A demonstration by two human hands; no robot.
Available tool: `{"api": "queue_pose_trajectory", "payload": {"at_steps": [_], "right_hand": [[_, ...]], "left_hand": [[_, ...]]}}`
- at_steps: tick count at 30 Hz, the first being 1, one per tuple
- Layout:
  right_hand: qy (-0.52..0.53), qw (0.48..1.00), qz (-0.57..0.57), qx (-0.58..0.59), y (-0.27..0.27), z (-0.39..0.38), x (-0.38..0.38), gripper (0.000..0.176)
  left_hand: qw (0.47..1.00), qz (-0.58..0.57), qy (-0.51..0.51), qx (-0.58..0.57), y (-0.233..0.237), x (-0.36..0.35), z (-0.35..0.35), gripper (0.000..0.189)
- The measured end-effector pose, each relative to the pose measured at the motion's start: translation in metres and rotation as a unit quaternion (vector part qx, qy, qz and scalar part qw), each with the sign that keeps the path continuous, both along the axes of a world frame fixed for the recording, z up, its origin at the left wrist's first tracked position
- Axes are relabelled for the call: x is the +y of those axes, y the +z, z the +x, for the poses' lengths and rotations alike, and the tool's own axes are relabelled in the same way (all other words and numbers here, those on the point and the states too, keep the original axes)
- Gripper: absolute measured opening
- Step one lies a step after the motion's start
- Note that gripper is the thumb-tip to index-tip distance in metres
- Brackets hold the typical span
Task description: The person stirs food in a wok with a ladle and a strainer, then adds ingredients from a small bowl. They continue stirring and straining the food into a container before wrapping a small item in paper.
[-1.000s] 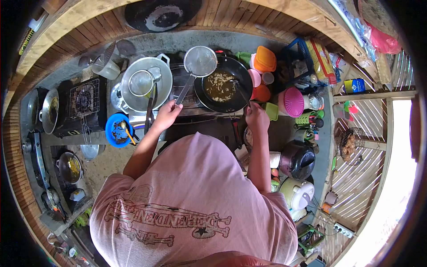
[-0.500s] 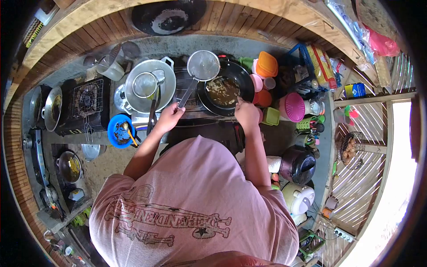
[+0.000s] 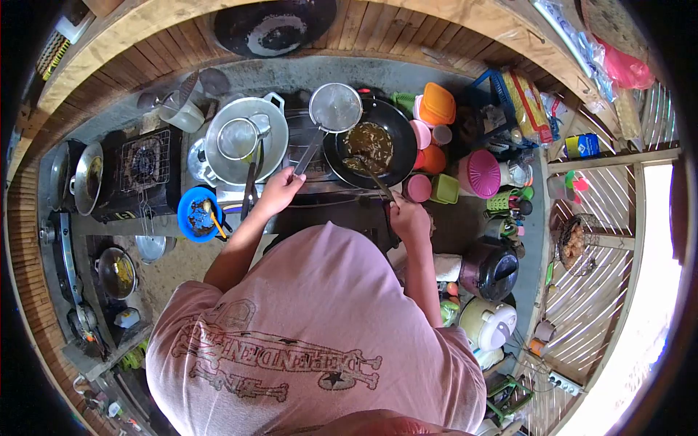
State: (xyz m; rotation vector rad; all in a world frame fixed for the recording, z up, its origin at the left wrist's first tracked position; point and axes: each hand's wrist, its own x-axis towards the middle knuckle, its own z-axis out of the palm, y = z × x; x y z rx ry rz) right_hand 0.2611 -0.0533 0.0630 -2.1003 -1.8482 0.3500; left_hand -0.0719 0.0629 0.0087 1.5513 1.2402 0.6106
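My left hand is closed round the handle of a round mesh strainer, whose basket hangs over the left rim of a black wok. Brown liquid with pale bits lies in the wok. A long-handled spatula slants into it, its head dipped at the lower left and mostly hidden. Its handle end is gripped by my right hand, just in front of the wok. Left of the strainer, a large silver pot carries a second strainer and dark-handled utensils.
A blue bowl with dark contents and an orange-handled spoon stands at left. Plastic containers, including a pink lidded tub and a green box, crowd the right side. A grill-topped stove is further left.
My right hand has drawn back toward my body and slightly right, so more of the spatula's handle shows. The pale bits in the liquid have shifted. My left hand and strainer barely moved.
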Motion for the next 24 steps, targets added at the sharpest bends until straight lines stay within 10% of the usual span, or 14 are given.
{"api": "queue_pose_trajectory", "payload": {"at_steps": [24], "right_hand": [[-0.067,0.994,-0.009,-0.083,-0.028,0.058,0.026,0.036]], "left_hand": [[0.998,0.010,0.008,0.064,0.022,-0.010,0.014,0.034]]}}
